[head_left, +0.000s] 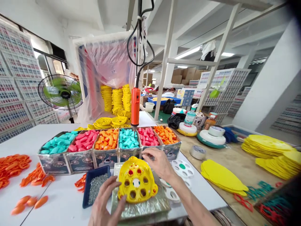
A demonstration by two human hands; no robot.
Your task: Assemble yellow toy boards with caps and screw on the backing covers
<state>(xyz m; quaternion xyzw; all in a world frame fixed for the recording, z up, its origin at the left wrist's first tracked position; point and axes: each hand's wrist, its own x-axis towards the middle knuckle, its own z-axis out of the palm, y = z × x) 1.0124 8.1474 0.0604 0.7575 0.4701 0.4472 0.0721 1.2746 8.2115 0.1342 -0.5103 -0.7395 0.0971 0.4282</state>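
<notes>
A yellow plastic shell (pixel 150 177) with several round holes lies on a plastic-wrapped block (pixel 141 212) in front of me. My left hand (pixel 104 202) is at the shell's left side, its fingers spread and the thumb near the lower rim; whether it touches is hard to tell. Above the shell's upper right edge is my right hand (pixel 161 164), fingers bent and tips close together. Anything between those tips is too small to make out. Over the bins hangs an orange electric screwdriver (pixel 135 106), its tip pointing down.
Behind the block stands a row of bins (pixel 81 163) with teal, pink and orange parts. A blue tray (pixel 87 191) of small metal pieces sits left. White perforated discs (pixel 182 168) and yellow sheets (pixel 222 177) lie right. Orange pieces (pixel 11 168) cover the far left.
</notes>
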